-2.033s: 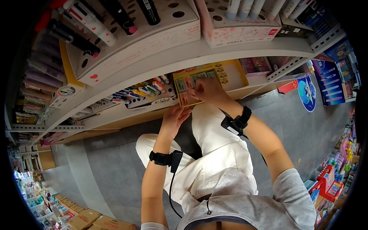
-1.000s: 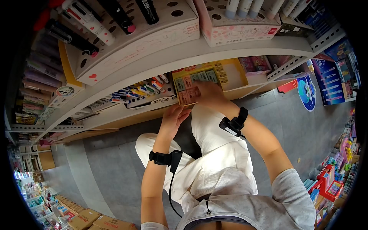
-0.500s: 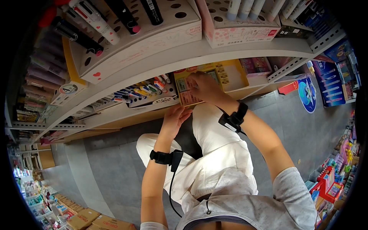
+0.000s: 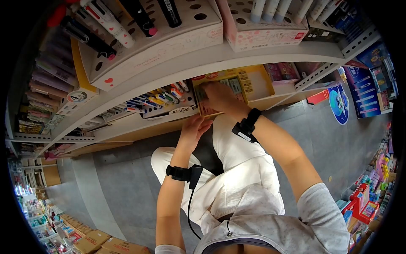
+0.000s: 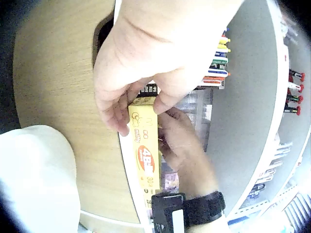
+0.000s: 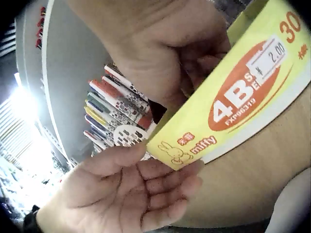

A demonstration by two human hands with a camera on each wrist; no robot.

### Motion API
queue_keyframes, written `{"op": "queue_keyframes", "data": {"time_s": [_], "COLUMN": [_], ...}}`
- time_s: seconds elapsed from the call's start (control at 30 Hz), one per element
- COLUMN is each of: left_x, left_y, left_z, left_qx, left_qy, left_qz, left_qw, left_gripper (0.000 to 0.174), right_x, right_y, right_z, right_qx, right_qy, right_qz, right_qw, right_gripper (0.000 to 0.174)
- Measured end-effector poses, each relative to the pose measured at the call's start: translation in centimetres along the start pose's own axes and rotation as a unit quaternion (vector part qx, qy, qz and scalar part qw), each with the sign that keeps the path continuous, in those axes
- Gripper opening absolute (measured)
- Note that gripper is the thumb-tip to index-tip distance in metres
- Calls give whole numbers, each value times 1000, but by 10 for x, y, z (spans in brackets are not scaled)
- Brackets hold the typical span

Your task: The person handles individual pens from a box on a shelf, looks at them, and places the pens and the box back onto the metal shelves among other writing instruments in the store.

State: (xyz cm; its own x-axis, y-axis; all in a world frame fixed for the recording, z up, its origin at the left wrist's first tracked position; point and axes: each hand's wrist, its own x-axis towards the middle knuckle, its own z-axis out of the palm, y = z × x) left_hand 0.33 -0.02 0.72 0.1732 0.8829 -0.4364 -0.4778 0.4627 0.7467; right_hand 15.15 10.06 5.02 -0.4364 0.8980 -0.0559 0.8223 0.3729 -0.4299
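A shallow yellow display box [image 6: 233, 97] marked "miffy" and "4B" sits at the lower shelf's front edge, with small green and pink blocks that look like erasers [image 4: 234, 86] in rows. My left hand [image 5: 155, 53] is at its front left corner, palm up in the right wrist view, the corner between thumb and fingers. Over the left end of the box, my right hand [image 4: 220, 97] reaches in with curled fingers. The front wall hides those fingertips in the right wrist view, so I cannot tell what they hold.
Left of the box stands a holder of colourful pens [image 4: 163, 99]. The upper shelf [image 4: 270, 59] overhangs the box and carries larger pen boxes [image 4: 177, 46]. Pink packs [image 4: 281, 73] lie to the right. My knees, in white trousers [image 4: 237, 148], are close below the shelf.
My right hand has shifted left inside the box, from the middle rows to the left end, uncovering green blocks on the right. My left hand stays at the corner.
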Motion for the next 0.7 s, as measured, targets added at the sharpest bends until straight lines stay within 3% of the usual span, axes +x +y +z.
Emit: {"op": "queue_keyframes", "data": {"time_s": [0.3,0.5,0.7], "left_x": [0,-3,0], "left_y": [0,1,-2], "left_z": [1,4,2], "left_qx": [-15,6,-5], "left_qy": [-5,2,11], "left_qz": [-3,1,-4], "left_qw": [1000,1000,1000], "left_gripper": [19,19,20], "right_x": [-4,-12,-14], "right_y": [0,0,-10], "right_z": [3,9,19], "right_qx": [28,35,2], "right_qy": [-16,38,55], "right_qz": [16,-22,51], "right_qw": [999,998,997], "right_gripper": [45,43,38]}}
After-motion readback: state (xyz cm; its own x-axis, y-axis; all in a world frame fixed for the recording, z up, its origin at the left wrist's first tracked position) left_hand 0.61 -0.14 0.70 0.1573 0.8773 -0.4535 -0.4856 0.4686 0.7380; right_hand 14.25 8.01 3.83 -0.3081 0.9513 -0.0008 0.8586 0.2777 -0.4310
